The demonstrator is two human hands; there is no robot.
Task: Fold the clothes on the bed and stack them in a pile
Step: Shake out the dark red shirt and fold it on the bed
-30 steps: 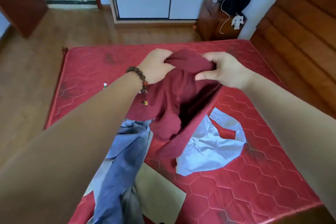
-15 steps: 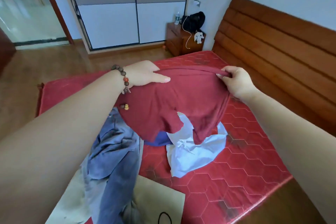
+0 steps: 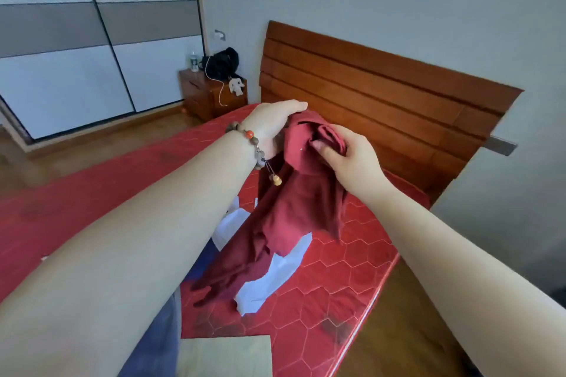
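The left hand (image 3: 272,125) has its fingertips buried behind the dark red garment (image 3: 294,208). The white garment (image 3: 275,278) lies largely covered by it. The blue garment (image 3: 159,333) and tan paper bag (image 3: 226,356) are cut off at the bottom edge. The bottle label on the nightstand (image 3: 208,95) is too small to read.

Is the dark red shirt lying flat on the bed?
No, the dark red shirt hangs bunched from the left hand and right hand, only its lower end reaching the bed.
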